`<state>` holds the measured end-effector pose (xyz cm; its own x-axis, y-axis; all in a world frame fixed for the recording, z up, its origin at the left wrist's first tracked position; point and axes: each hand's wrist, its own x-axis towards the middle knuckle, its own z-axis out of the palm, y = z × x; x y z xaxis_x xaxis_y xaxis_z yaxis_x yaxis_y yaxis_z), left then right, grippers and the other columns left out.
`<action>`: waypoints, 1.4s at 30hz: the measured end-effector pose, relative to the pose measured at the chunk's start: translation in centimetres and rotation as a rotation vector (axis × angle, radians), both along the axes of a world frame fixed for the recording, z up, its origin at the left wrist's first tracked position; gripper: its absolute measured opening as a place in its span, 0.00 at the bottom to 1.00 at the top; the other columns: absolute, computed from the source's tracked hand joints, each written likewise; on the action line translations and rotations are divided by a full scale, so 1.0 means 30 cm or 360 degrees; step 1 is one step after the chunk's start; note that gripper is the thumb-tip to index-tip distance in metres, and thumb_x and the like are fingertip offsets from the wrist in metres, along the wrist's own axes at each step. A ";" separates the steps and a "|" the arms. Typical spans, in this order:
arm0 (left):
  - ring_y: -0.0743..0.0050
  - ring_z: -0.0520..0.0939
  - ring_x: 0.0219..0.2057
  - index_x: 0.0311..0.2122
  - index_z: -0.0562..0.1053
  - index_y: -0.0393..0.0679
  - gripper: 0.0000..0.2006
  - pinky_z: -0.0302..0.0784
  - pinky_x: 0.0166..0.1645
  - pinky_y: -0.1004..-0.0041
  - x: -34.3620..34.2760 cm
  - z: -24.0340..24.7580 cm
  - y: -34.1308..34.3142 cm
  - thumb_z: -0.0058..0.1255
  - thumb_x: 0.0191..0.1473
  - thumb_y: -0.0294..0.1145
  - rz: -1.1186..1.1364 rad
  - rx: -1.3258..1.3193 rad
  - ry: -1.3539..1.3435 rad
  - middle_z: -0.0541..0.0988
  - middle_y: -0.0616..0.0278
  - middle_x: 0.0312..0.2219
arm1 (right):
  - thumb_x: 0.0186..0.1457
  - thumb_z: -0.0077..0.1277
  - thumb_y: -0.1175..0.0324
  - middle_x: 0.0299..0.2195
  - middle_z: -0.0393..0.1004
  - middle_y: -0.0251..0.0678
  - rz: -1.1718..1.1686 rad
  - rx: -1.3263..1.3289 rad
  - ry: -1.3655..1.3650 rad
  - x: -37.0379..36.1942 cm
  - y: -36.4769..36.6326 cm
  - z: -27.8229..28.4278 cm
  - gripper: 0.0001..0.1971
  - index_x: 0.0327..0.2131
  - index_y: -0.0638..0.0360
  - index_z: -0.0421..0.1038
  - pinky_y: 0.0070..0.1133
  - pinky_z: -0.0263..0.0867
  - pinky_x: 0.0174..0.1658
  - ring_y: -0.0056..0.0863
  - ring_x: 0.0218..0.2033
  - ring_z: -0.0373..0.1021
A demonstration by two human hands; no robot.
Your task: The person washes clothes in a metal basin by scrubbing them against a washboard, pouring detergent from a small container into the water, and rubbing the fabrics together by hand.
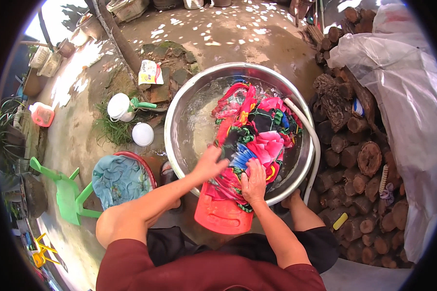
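A wide steel basin (176,162) of water stands before me, with a bunched, wet floral cloth (264,145) in red, pink, black, green and blue in its right half. The cloth spills over the near rim onto a red plastic washboard (223,216) that leans out toward me. My right hand (254,180) lies on the cloth near the top of the washboard, fingers stretched forward. To its left, my left hand (211,164) is over the cloth's left edge, its fingers extended and slightly blurred; I cannot tell whether it touches the fabric.
A pale hose (316,150) hooks over the basin's right rim. Stacked logs (369,159) under plastic sheeting (393,72) line the right. Left are a red-rimmed tub with blue cloth (121,180), a green plastic chair (69,196), a white bucket (119,106) and a detergent pouch (150,72).
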<state>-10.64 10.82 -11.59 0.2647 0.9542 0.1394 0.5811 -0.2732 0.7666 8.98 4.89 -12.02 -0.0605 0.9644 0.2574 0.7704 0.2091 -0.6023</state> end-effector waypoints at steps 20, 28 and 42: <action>0.50 0.75 0.27 0.29 0.69 0.41 0.17 0.72 0.28 0.58 0.064 0.082 -0.174 0.52 0.45 0.46 -0.0628 0.0131 0.0273 0.68 0.53 0.26 | 0.48 0.43 0.70 0.50 0.64 0.43 0.0031 0.0070 -0.0233 0.031 0.011 -0.043 0.19 0.45 0.62 0.64 0.39 0.48 0.59 0.43 0.57 0.57; 0.47 0.76 0.42 0.45 0.67 0.42 0.24 0.74 0.42 0.55 0.074 -0.063 0.145 0.50 0.47 0.48 0.0286 -0.0479 0.0522 0.71 0.45 0.44 | 0.51 0.44 0.66 0.52 0.63 0.46 0.0015 0.0064 -0.0174 -0.009 0.026 -0.047 0.22 0.50 0.63 0.62 0.38 0.49 0.59 0.44 0.57 0.57; 0.64 0.77 0.25 0.34 0.75 0.38 0.14 0.71 0.33 0.67 -0.062 0.164 -0.163 0.53 0.52 0.41 0.0497 -0.0655 -0.0860 0.77 0.59 0.23 | 0.52 0.53 0.63 0.22 0.66 0.25 0.0048 -0.0898 0.1385 0.038 0.082 0.289 0.09 0.27 0.57 0.68 0.15 0.57 0.25 0.15 0.24 0.62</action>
